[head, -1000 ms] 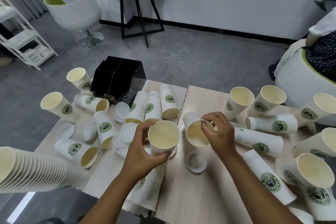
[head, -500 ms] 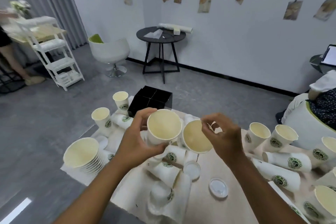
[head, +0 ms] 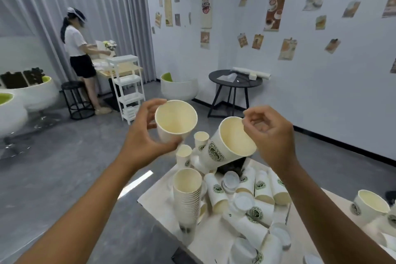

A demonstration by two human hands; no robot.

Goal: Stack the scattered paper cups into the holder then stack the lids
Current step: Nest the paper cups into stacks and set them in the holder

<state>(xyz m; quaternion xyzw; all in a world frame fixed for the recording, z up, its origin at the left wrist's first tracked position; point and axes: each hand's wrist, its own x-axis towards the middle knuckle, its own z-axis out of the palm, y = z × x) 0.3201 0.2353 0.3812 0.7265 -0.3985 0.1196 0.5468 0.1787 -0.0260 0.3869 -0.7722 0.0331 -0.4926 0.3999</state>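
Pale plank tabletop [head: 162,201] in the head view carried a tall nested stack of cream paper cups [head: 186,199], loose logo cups and flat white plastic lids [head: 231,180]. Above it the left hand [head: 145,137] curled round one cream paper cup [head: 175,120]; the right hand [head: 270,133] pinched the rim of a tilted green-logo cup [head: 227,143]. Both cups looked light, thin-walled and easily crushed, best held gently by the upper wall
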